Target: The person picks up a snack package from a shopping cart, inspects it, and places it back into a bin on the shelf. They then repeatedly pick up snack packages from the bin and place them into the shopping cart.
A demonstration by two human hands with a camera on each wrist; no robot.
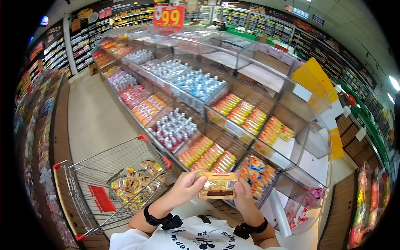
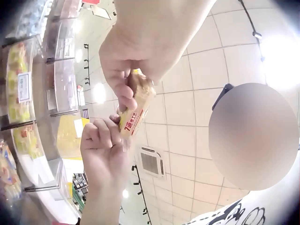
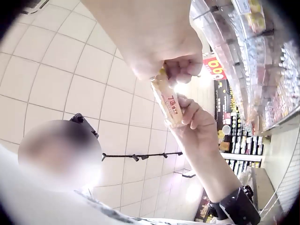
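Observation:
Both my hands hold a small wrapped snack pack (image 1: pixel 218 186) in front of my chest, one at each end. Its wrapper is yellow-gold with a white barcode, red print and a dark brown strip along the lower side. My left hand (image 1: pixel 187 187) pinches the left end, thumb over the front. At the other end my right hand (image 1: pixel 245 196) grips with its thumb on the wrapper. Red lettering runs along the narrow edge of the pack (image 2: pixel 134 117) in the left wrist view, and also on the pack (image 3: pixel 168 102) in the right wrist view.
A shopping cart (image 1: pixel 98 198) at the left carries several small gold packs (image 1: pixel 135 183). Ahead, a display with clear dividers holds yellow-red packs (image 1: pixel 202 152), small bottles (image 1: pixel 173 129) and blue-orange bags (image 1: pixel 256 173). A red price sign (image 1: pixel 168 17) stands behind. An aisle (image 1: pixel 89 104) runs left.

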